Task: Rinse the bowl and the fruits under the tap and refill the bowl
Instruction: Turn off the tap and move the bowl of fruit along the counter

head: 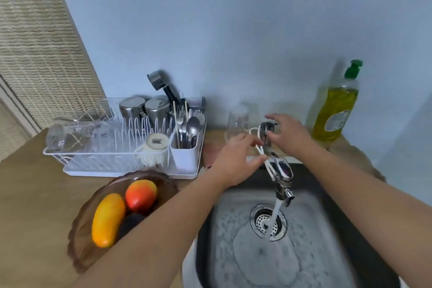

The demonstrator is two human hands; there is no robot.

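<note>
A brown glass bowl point(88, 248) sits on the wooden counter left of the sink. It holds a yellow mango point(107, 220), a red-orange mango point(140, 194) and a dark fruit point(132, 221), partly hidden by my left forearm. The chrome tap point(284, 172) stands at the back of the steel sink point(327, 229), and water runs from it into the drain. My right hand point(288, 132) rests on the tap's handle with fingers curled around it. My left hand point(236, 161) reaches the tap's neck, fingers apart, touching the white hose there.
A white dish rack point(131, 166) with steel cups, glasses, a mug and cutlery stands behind the bowl. An upturned glass point(238, 121) is behind the tap. A dish soap bottle point(336, 110) stands at the back right. A pink cloth point(211, 152) lies by the rack.
</note>
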